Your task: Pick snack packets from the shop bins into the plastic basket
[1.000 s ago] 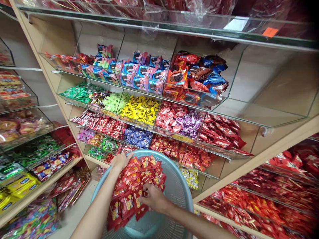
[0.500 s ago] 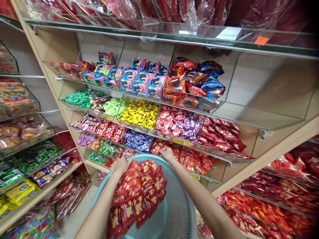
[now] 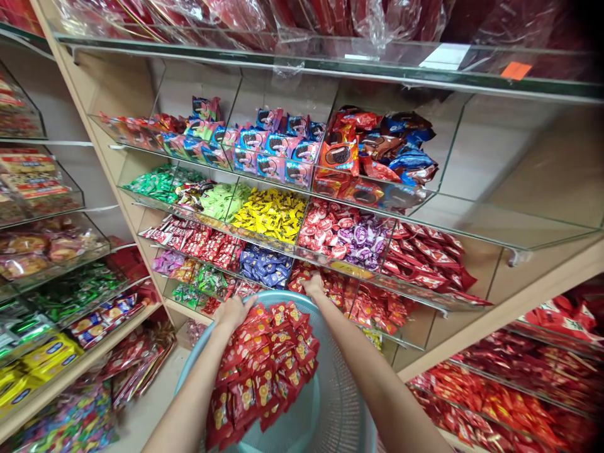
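Observation:
A blue-green plastic basket [image 3: 337, 377] with a perforated wall stands in front of me, tilted toward the shelves. Heaped on its left side are many small red candy packets [image 3: 264, 377] with orange fruit prints. My left hand [image 3: 234, 313] is closed over the basket's far left rim, thumb toward the inside. Past the rim, my right hand [image 3: 314, 287] reaches into a low shelf compartment of similar red packets [image 3: 335, 290]. Its fingertips are among the packets and partly hidden, so whether they grip any is unclear.
Glass-fronted compartments hold blue packets [image 3: 265, 264], yellow candies [image 3: 268, 212], purple candies [image 3: 365, 239] and wrapped cookies [image 3: 278, 145]. A glass shelf edge [image 3: 302, 56] runs overhead. More stocked shelves stand left [image 3: 44, 251] and right [image 3: 519, 377]. Bagged goods [image 3: 66, 409] lie low at left.
The view has shifted slightly, so the shelves sit a little further right. My right hand's fingers have moved a little among the red packets. My left hand stays on the basket rim.

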Tool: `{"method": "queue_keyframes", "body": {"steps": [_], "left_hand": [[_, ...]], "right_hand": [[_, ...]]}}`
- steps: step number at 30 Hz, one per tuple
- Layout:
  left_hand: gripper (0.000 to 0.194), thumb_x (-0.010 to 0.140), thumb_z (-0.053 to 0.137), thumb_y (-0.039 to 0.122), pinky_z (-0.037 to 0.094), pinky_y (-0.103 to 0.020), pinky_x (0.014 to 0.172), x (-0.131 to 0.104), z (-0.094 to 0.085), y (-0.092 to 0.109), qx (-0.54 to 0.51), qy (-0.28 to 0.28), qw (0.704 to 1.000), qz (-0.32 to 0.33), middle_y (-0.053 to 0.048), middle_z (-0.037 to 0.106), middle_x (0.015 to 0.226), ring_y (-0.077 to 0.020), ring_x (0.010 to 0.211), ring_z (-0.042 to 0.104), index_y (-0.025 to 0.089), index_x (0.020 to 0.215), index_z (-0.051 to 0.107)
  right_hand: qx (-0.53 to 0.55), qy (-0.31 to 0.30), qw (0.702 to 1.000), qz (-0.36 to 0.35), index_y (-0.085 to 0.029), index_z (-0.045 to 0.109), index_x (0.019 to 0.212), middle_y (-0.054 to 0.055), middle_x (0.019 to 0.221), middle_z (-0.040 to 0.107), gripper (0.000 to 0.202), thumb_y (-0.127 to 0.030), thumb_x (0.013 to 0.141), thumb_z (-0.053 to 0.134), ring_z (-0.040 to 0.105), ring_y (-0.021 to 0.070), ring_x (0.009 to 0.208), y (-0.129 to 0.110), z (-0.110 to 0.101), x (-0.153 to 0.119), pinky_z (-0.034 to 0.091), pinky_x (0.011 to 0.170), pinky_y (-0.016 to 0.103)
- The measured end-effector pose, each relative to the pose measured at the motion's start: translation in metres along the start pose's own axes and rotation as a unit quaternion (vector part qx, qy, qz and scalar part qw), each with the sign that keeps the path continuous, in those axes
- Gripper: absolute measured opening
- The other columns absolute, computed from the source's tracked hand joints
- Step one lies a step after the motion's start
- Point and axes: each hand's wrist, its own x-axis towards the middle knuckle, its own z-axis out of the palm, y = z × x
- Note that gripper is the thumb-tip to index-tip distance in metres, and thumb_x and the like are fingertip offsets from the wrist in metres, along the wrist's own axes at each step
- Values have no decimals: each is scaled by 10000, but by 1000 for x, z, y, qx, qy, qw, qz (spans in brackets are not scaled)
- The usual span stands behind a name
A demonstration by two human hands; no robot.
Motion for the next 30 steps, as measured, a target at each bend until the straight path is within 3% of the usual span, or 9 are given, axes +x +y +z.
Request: {"method": "queue_keyframes", "body": {"steps": [6, 11, 15, 17, 20, 24, 27, 30], "left_hand": [[773, 666, 129, 727, 399, -403, 727, -2, -2, 1, 0, -5, 1000, 1, -155, 600, 926, -311, 877, 546, 164, 933, 586], [777, 641, 160, 749, 394, -409, 741, -3, -3, 2, 2, -5, 1000, -6, -155, 594, 947, -317, 893, 538, 166, 920, 590], [783, 644, 155, 747, 392, -414, 740, -4, -3, 3, 7, -3, 1000, -1, -160, 592, 949, -322, 894, 537, 161, 932, 587], [781, 646, 160, 745, 395, -412, 734, -4, -2, 3, 9, -2, 1000, -3, -164, 594, 940, -321, 889, 539, 155, 929, 587], [780, 647, 167, 742, 397, -410, 729, -3, 0, 2, 8, 1, 1000, -4, -164, 596, 935, -318, 887, 540, 148, 925, 588], [773, 656, 171, 732, 396, -416, 733, -3, 1, 3, 9, 1, 1000, -8, -166, 595, 939, -325, 898, 536, 143, 921, 595], [759, 666, 180, 720, 394, -417, 739, -2, 1, 2, 9, 3, 1000, -11, -164, 595, 944, -328, 903, 534, 145, 940, 593], [756, 670, 182, 716, 393, -412, 741, -2, 2, 1, 13, 6, 1000, -6, -169, 595, 941, -325, 900, 536, 141, 933, 595]], "right_hand": [[79, -15, 996, -32, -138, 585, 678, 37, 673, 617, 144, -247, 621, 509, 545, 119, 578, -3, -7, -9, 378, 512, 195], [130, 5, 989, -64, -154, 567, 743, 20, 668, 604, 198, -303, 647, 479, 532, 110, 561, -5, -37, -21, 394, 511, 199], [204, 1, 974, -97, -164, 520, 764, 16, 674, 583, 223, -362, 664, 496, 535, 113, 592, -4, -64, -52, 423, 553, 215], [279, -49, 954, -94, -163, 494, 770, 12, 646, 569, 218, -349, 661, 524, 540, 116, 602, -4, -71, -81, 433, 563, 221], [364, -198, 910, -8, -182, 435, 926, -15, 632, 574, 333, -289, 641, 571, 545, 101, 561, -4, -73, -131, 435, 551, 217], [391, -413, 812, 129, -220, 354, 1068, -37, 648, 582, 502, -225, 624, 589, 581, 95, 585, -2, -68, -187, 450, 594, 228], [379, -477, 774, 173, -211, 394, 1052, -50, 625, 566, 490, -184, 602, 586, 600, 100, 603, -2, -64, -210, 457, 617, 229], [358, -493, 773, 179, -168, 470, 952, -46, 595, 545, 400, -195, 580, 614, 610, 117, 608, -4, -59, -222, 466, 630, 242]]}}
